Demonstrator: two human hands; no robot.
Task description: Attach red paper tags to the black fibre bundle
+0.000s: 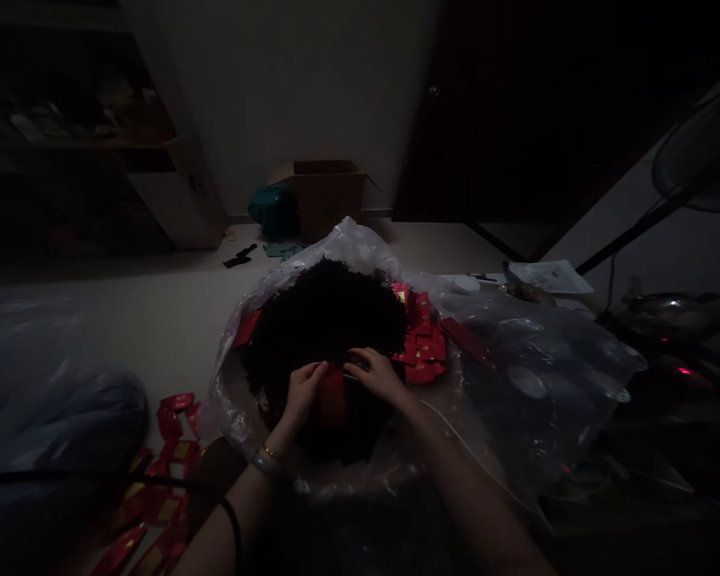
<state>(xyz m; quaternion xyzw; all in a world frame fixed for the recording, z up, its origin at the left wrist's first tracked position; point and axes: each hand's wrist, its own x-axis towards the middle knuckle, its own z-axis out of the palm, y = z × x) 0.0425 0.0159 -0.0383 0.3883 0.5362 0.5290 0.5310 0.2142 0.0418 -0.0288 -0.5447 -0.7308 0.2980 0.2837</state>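
In the dim head view, my left hand [305,392] pinches the upper edge of a small red packet [334,398] between thumb and fingers. My right hand [372,373] is curled just right of the packet's top, by a thin pale edge that is too dark to name. Both hands are over a heap of dark, crumbly loose material, possibly tea leaves [330,312], in a wide clear plastic bag [231,392]. More red packets [421,336] lie on the heap's right side, and one red packet [247,329] rests at its left edge.
Several red packets [171,460] are scattered at the lower left, near a plastic-covered bundle [60,424]. Another clear plastic bag [552,360] spreads to the right, near papers [549,277]. An open cardboard box [329,196] stands by the wall. A fan [702,152] is far right.
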